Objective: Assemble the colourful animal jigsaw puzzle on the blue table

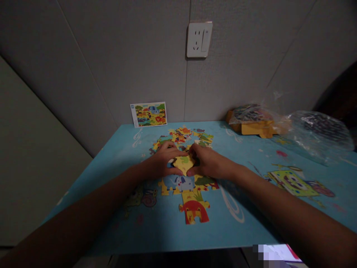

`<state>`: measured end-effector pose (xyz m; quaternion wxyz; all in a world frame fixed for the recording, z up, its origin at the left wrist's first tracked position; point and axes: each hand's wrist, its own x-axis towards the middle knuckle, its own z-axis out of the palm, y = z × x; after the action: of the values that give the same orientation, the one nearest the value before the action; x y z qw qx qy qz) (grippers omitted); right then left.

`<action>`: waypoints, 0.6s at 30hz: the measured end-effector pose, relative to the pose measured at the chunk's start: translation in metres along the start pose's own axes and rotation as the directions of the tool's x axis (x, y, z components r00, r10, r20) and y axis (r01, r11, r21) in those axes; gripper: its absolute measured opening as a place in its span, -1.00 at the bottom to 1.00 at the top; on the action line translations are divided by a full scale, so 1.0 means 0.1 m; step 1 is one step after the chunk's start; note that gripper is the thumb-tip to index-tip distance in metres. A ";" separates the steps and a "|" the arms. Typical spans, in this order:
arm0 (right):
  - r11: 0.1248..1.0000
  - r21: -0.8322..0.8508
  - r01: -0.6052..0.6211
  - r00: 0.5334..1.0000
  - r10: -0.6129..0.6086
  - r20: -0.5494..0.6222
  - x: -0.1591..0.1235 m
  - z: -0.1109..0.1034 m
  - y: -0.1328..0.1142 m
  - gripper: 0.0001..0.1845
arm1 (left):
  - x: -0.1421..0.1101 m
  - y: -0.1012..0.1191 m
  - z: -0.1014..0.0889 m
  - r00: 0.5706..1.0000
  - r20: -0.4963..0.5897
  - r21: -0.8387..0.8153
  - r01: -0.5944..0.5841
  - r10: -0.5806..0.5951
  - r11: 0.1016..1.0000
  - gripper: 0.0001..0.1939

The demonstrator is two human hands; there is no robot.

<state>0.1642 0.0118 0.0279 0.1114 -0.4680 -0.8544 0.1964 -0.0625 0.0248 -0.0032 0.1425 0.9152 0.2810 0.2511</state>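
Both hands meet at the middle of a blue cartoon-printed table (117, 156). My left hand (163, 160) and my right hand (208, 162) pinch one yellow puzzle piece (183, 163) between their fingertips, holding it just above a joined patch of pieces (181, 183) showing an elephant. A red lion piece (194, 212) is attached below that patch. Several loose pieces (185, 136) lie in a heap just beyond my fingers.
A reference picture card (148, 114) leans against the grey wall at the table's back edge. A yellow box under clear plastic (252, 121) and a crumpled plastic bag (320, 134) sit at the back right. A wall socket (198, 39) is above.
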 end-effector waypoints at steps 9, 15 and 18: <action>0.999 0.039 -0.010 0.999 0.011 -0.032 0.01 -0.01 -0.01 -0.45 | 0.00 0.03 0.00 0.998 0.038 0.025 -0.048 0.047 0.999 -0.46; 0.994 0.072 0.079 0.992 -0.071 -0.108 0.02 0.00 0.03 -0.43 | 0.03 0.04 0.00 0.999 -0.028 0.044 -0.033 0.034 0.998 -0.63; 0.999 0.030 0.026 0.970 -0.018 -0.243 0.06 -0.02 0.08 -0.56 | 0.03 -0.07 -0.06 0.965 -0.250 0.106 0.115 -0.085 0.988 -0.64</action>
<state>0.1674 0.0213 0.0261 0.2247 -0.4772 -0.8361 0.1506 -0.0663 0.0326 0.0004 0.0641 0.8689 0.3568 0.3371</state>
